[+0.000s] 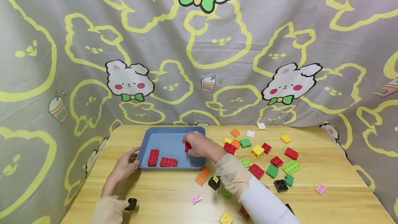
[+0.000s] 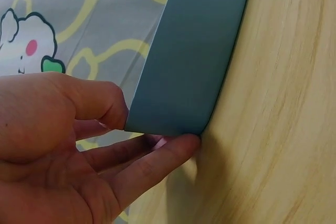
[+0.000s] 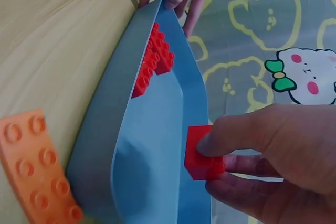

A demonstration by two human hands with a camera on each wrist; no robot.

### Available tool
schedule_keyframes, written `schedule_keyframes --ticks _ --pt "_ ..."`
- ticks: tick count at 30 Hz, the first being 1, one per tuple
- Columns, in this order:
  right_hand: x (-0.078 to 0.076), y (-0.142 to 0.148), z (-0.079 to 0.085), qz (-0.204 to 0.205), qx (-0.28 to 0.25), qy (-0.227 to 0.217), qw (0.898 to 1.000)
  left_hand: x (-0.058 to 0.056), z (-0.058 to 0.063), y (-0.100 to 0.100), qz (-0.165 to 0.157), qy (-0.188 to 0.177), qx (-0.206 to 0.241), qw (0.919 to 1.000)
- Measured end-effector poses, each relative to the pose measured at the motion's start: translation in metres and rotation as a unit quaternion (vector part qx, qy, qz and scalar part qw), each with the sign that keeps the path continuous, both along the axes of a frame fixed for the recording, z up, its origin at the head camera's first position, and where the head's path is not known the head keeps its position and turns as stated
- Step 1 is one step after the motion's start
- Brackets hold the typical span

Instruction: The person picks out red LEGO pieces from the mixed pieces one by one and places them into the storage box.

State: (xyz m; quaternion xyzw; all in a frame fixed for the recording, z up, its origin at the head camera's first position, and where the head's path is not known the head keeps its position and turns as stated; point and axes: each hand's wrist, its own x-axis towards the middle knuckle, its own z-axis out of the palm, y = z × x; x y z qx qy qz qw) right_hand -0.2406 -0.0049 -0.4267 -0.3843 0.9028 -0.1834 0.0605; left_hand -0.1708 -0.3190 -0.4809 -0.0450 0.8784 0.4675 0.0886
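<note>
A blue-grey tray (image 1: 174, 137) lies on the table with two red toy bricks, one upright brick (image 1: 153, 157) and one sideways brick (image 1: 169, 162), near its front left. My left hand (image 1: 125, 166) grips the tray's left front corner, thumb at the rim and other fingers against the outside wall (image 2: 194, 51). Over the tray's right part, my right hand (image 1: 200, 144) pinches a red brick (image 3: 202, 153) between thumb and fingers. In the right wrist view this brick is above the tray floor (image 3: 157, 124); its far side is hidden by the fingers.
Several loose bricks of many colours lie right of the tray, among them a yellow brick (image 1: 257, 151) and a black brick (image 1: 281, 185). An orange brick (image 1: 203, 176) lies close to the tray's front right corner. A patterned curtain (image 1: 217, 51) hangs behind the table.
</note>
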Motion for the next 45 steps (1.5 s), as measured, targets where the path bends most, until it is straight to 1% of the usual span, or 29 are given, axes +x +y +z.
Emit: schedule_keyframes --ticks 4,10,19,24,29,35,40,45 --pt "-0.005 -0.015 0.0 0.003 -0.007 0.001 1.0 0.001 0.0 -0.001 0.002 0.002 0.001 1.0" --pt "-0.011 -0.039 0.001 0.009 0.002 -0.003 1.0 0.003 -0.002 -0.002 0.011 0.008 0.006 0.9999" --pt "-0.01 -0.058 0.002 0.015 0.003 -0.005 1.0 0.003 -0.001 -0.001 0.012 0.014 0.002 0.9998" --pt "-0.013 -0.063 -0.005 0.013 0.0 -0.007 1.0 0.003 -0.001 0.002 0.013 0.017 0.001 0.9998" --pt "-0.014 -0.07 -0.013 0.008 0.006 -0.009 1.0 0.004 -0.001 0.002 0.016 0.011 0.007 0.9998" --pt "-0.016 -0.083 -0.022 0.008 0.024 0.006 1.0 0.003 -0.002 0.001 0.023 0.012 -0.001 0.9997" --pt "-0.016 -0.089 -0.03 -0.002 0.04 0.018 0.999 0.002 -0.004 0.003 0.019 0.017 0.005 0.9997" --pt "-0.016 -0.092 -0.036 0.007 0.037 0.021 0.999 0.004 -0.004 0.002 0.027 0.017 0.005 0.9995"
